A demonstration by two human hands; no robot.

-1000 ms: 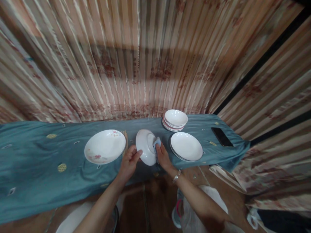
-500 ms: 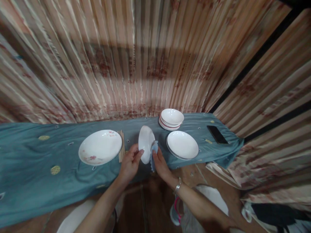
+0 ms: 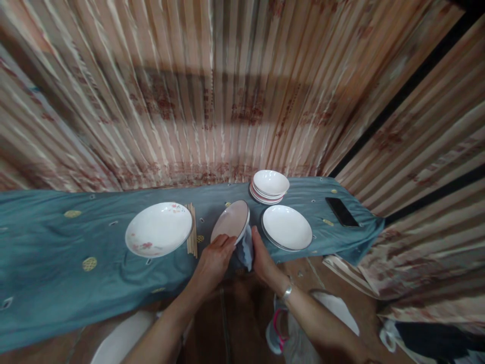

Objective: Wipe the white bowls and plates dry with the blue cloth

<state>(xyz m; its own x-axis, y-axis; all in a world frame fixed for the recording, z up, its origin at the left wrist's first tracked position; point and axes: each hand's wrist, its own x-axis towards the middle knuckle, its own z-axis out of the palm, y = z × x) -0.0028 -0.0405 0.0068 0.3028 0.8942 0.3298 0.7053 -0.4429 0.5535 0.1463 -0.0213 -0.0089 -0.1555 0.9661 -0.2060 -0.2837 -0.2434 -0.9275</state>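
Note:
A white bowl (image 3: 231, 221) with a thin dark rim is held tilted above the front edge of the table, its inside in shade. My left hand (image 3: 215, 259) is closed on the near side of the bowl's rim. A pale blue cloth (image 3: 246, 250) lies against the bowl's right, outer side. My right hand (image 3: 262, 255) is closed on this cloth and presses it to the bowl; part of its fingers is hidden behind the cloth and bowl.
On the blue tablecloth (image 3: 45, 268) are a large flowered plate (image 3: 158, 230), chopsticks (image 3: 192, 232), stacked bowls (image 3: 270, 183), stacked white plates (image 3: 287, 227) and a black phone (image 3: 341, 211). A pleated curtain (image 3: 182, 126) hangs behind. White stools (image 3: 125, 338) stand below.
The bowl has turned, so its inside now faces up and left. My left hand has shifted over its near rim, and my right hand with the cloth has moved slightly right, round the outside.

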